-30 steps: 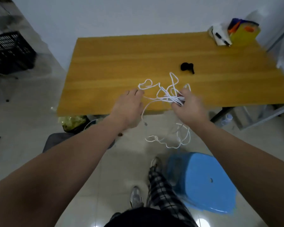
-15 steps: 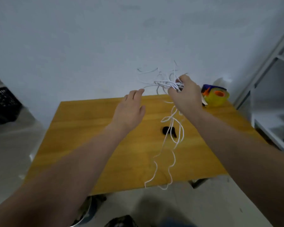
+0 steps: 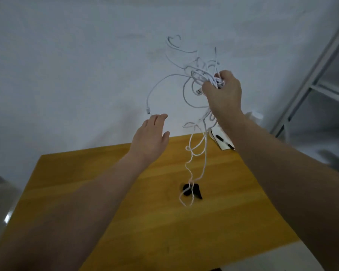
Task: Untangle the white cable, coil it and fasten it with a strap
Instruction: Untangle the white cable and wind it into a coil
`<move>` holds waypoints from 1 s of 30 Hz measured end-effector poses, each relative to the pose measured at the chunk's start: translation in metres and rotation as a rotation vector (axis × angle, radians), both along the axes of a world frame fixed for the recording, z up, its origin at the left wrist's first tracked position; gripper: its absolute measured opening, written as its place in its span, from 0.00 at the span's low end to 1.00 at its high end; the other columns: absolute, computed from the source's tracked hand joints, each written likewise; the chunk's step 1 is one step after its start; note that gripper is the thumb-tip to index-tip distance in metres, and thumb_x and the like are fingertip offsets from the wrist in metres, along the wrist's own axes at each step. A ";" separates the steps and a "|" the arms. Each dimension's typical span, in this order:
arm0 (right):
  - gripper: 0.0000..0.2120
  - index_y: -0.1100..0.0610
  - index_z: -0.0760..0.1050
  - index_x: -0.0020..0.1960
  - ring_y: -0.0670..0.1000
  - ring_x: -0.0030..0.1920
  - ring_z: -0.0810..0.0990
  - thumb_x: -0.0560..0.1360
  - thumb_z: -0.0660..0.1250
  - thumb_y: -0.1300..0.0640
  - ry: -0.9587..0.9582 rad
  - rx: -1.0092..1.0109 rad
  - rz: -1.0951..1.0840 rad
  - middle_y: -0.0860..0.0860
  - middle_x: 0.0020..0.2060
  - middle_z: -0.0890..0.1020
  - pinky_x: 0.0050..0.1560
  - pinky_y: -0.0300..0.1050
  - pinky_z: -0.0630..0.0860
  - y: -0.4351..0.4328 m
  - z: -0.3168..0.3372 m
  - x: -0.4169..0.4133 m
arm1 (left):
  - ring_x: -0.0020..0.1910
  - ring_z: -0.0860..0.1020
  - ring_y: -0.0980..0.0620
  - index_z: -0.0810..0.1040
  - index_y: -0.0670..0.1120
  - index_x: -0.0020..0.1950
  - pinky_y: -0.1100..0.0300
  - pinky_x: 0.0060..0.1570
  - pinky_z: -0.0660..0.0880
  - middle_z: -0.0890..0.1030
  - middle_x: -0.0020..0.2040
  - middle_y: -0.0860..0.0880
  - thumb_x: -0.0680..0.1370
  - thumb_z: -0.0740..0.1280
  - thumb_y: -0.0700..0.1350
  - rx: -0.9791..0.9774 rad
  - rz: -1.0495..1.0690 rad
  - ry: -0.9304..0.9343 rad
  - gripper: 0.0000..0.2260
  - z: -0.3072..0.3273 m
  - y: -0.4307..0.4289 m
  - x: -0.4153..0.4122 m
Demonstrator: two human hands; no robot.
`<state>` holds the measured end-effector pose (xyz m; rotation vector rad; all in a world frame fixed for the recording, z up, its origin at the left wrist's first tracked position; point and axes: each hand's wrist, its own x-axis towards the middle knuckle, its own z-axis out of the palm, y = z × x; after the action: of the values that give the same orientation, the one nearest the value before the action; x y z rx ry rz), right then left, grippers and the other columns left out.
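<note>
No writing is legible. Our right hand [image 3: 223, 92] grips the tangled thin white cable [image 3: 196, 153] bunch above the yellow wooden surface [image 3: 106, 192]; its loops hang vertically. Our left hand [image 3: 151, 137] is spread, empty.

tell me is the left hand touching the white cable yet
Apart. The head view shows the left hand open below the cable's dangling plug end, with bare wall between them. Only the right hand grips the white cable.
</note>
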<state>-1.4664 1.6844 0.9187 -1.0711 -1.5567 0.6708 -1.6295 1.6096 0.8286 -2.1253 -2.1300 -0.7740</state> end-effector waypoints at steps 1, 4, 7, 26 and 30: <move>0.15 0.51 0.60 0.33 0.45 0.27 0.60 0.70 0.64 0.60 -0.023 -0.016 0.011 0.46 0.28 0.64 0.27 0.36 0.57 0.008 -0.011 0.001 | 0.65 0.69 0.43 0.61 0.43 0.74 0.49 0.60 0.70 0.68 0.69 0.43 0.81 0.59 0.46 -0.009 -0.001 0.001 0.22 -0.007 0.005 0.002; 0.11 0.53 0.63 0.35 0.46 0.28 0.62 0.70 0.64 0.60 -0.108 -0.094 0.060 0.46 0.28 0.66 0.30 0.40 0.59 0.028 -0.054 0.006 | 0.63 0.70 0.43 0.62 0.43 0.73 0.51 0.59 0.69 0.69 0.68 0.43 0.81 0.59 0.45 -0.051 0.038 -0.011 0.21 -0.034 0.017 0.005; 0.13 0.51 0.61 0.34 0.46 0.28 0.62 0.71 0.64 0.61 -0.166 -0.204 0.117 0.47 0.29 0.65 0.28 0.39 0.59 0.049 -0.108 0.019 | 0.63 0.70 0.43 0.63 0.43 0.72 0.52 0.60 0.67 0.69 0.67 0.43 0.80 0.59 0.45 -0.121 0.107 -0.068 0.21 -0.072 0.029 0.013; 0.14 0.56 0.66 0.60 0.37 0.45 0.76 0.76 0.65 0.61 -0.111 -0.284 0.483 0.43 0.47 0.75 0.41 0.27 0.72 0.095 -0.364 0.116 | 0.46 0.76 0.40 0.74 0.39 0.51 0.50 0.45 0.73 0.75 0.49 0.41 0.74 0.60 0.44 -0.014 0.292 -0.014 0.11 -0.301 0.038 0.101; 0.22 0.55 0.60 0.64 0.44 0.44 0.75 0.71 0.62 0.63 0.112 -0.384 0.586 0.49 0.50 0.72 0.43 0.40 0.75 0.077 -0.360 0.129 | 0.47 0.76 0.38 0.76 0.40 0.51 0.52 0.47 0.70 0.76 0.49 0.40 0.74 0.65 0.41 0.068 0.294 0.040 0.08 -0.303 0.023 0.117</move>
<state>-1.3374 1.7614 0.5591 -0.8195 -1.6895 1.4495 -1.5124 1.6322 0.5260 -1.7236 -2.2859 -0.7529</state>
